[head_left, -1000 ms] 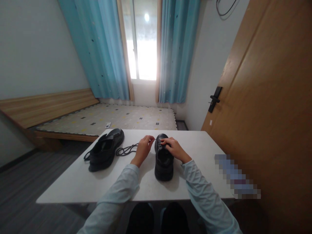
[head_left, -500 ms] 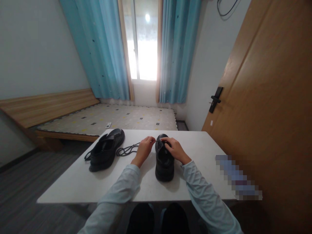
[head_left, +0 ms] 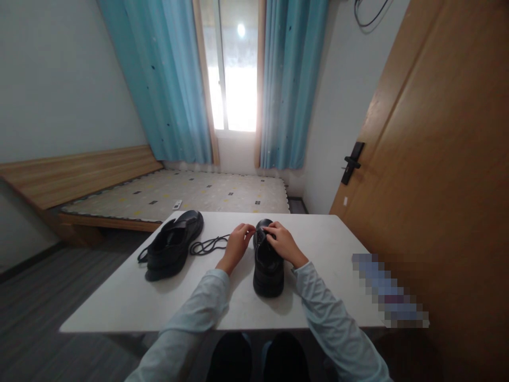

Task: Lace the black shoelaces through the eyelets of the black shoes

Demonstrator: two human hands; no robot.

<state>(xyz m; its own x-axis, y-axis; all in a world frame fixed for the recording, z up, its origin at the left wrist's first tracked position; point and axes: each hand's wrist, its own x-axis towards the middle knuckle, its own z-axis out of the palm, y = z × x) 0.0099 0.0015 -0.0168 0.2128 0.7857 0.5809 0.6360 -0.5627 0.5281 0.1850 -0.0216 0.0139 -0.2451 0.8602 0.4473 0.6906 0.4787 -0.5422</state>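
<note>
From my remote seat I saw the door, cut off by the right edge of the frame, standing just as it had half a second earlier. The bed, at middle left, had not changed either; its near side was hidden behind the table at lower center. The table had kept its place, and a pixelated patch at its right end could not be made out. The legs were dark and cut off at the bottom edge.

The second shoe stayed on the table, left of center, with its toe away from me. The near shoe had not shifted; it stood upright at lower center, its lacing mostly covered by fingers.

The right hand had slid slightly leftward, its fingertips touching the front of the near shoe; I could not tell whether its grip was closed on anything. The left hand had edged a little right, up against the shoe's left side. Its grip looked pinched on the lace, though the strand at the fingertips was too fine to follow. The lace's loops lay unchanged between the shoes and ran out of sight behind that hand.
</note>
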